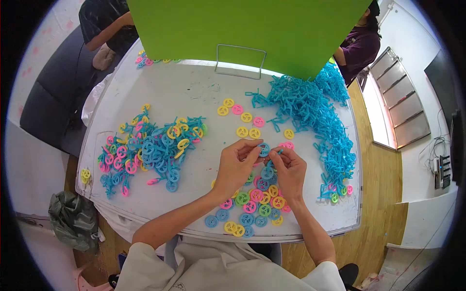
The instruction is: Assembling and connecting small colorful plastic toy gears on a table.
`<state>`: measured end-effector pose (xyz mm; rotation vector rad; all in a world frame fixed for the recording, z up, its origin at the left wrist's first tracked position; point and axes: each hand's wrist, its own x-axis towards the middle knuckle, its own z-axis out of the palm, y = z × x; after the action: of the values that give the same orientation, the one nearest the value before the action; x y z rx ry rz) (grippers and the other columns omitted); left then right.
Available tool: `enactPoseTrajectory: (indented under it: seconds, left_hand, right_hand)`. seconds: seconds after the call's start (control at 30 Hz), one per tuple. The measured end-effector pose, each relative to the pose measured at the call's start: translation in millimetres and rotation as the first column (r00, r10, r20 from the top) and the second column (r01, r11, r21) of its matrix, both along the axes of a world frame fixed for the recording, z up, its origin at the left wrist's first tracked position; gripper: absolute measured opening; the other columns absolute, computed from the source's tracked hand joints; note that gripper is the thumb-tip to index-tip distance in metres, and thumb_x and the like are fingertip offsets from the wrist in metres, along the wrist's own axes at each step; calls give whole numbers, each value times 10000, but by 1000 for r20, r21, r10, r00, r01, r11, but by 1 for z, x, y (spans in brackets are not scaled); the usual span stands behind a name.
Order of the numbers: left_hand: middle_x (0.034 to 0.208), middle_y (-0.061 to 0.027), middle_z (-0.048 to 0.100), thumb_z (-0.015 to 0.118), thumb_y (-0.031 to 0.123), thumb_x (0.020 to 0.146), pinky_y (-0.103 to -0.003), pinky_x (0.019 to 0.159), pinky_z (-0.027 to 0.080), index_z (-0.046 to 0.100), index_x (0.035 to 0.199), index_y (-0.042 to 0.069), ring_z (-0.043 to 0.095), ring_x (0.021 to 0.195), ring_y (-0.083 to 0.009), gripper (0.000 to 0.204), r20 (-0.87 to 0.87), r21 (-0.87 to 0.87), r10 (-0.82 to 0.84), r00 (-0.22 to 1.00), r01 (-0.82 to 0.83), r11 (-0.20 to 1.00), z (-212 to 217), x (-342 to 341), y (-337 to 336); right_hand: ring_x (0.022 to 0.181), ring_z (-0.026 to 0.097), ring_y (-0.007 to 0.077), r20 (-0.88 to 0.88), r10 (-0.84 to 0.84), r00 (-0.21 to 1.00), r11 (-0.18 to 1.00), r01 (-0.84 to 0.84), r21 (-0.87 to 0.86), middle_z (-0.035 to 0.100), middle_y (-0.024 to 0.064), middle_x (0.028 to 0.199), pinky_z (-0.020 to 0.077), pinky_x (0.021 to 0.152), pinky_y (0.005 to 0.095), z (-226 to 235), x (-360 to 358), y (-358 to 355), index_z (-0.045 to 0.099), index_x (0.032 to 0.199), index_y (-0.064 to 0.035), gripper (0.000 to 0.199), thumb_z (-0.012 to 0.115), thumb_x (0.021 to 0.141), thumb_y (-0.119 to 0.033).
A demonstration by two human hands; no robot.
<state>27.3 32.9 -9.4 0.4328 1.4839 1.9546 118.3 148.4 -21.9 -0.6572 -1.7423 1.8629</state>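
The person sits at a white tabletop [194, 92] with both hands raised a little above it, near the middle. The left hand [235, 167] pinches a small blue wheel [263, 148] between thumb and fingertips. The right hand [290, 169] meets it from the other side, fingers closed on a thin blue stick [278, 152] that touches or nearly touches the wheel; how far it sits in the wheel cannot be told at this size.

Just below the hands lies a loose heap of wheels [252, 208] in blue, pink, yellow and green, running to the near edge of the tabletop. To the right a long pile of blue sticks [320, 116] stretches from the green board [242, 29] down to the right edge. To the left sits a pile of joined pieces [150, 150], and a few yellow and pink wheels [242, 119] lie scattered beyond the hands.

The likeliest slip is the wheel popping out of the pinch: it is small, smooth and held only by the fingertips, so a sideways push from the stick could flick it away. If it falls it would probably land among the loose wheels and be hard to pick out. The stick looks thin, so pressing it at an angle could bend it or make it skid off the hub. The wrists hover close over the heap, and a dropped forearm could sweep wheels off the near edge. Two other people sit at the far side, behind the board.
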Motion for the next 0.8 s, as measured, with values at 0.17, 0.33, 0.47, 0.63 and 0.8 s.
enactPoseTrajectory:
  seconds: [0.17, 0.33, 0.47, 0.63, 0.8]
  left_hand:
    - [1049, -117, 648, 561, 46, 930, -258, 809, 551, 583, 1165, -46, 638, 912, -133, 254, 50, 22, 39, 998, -40, 999, -4, 4, 0]
    - [1040, -118, 655, 561, 36, 924, -251, 802, 546, 583, 1159, -48, 641, 899, -124, 250, 91, 27, 66, 994, -68, 997, -3, 6, -1]
    - [1020, -108, 661, 562, 34, 924, -236, 771, 536, 585, 1159, -43, 640, 872, -120, 249, -96, -32, 100, 990, -104, 994, -7, 7, -1]
    - [992, -101, 658, 548, 10, 920, -224, 731, 516, 603, 1103, -33, 635, 849, -115, 195, -260, -106, 45, 964, -75, 992, 7, 2, -4]
    - [1001, -86, 641, 524, 2, 926, -240, 742, 517, 589, 1053, -27, 622, 865, -108, 146, -258, -70, -32, 966, 15, 997, -14, -14, -6]
  right_hand:
    - [723, 610, 75, 30, -29, 999, 999, 29, -15, 677, 48, 812, 474, 633, 190, -4, -1, -5, 652, 975, 28, 127, 646, 886, -62]
    - [726, 613, 74, 41, -32, 999, 993, 36, -108, 675, 46, 815, 474, 634, 190, 0, -2, -9, 651, 961, 25, 114, 642, 890, -64]
    - [710, 622, 91, 39, -82, 996, 996, 83, -30, 673, 56, 809, 479, 617, 203, -2, -4, -11, 639, 948, 28, 114, 641, 892, -72]
    - [729, 632, 88, 40, -134, 990, 970, 123, 211, 675, 45, 802, 490, 641, 206, 1, -2, -12, 649, 961, 19, 123, 673, 864, -52]
    - [750, 641, 99, 113, 111, 987, 948, -139, 285, 689, 70, 829, 506, 653, 229, -2, 2, 9, 657, 1019, -5, 193, 699, 836, -49]
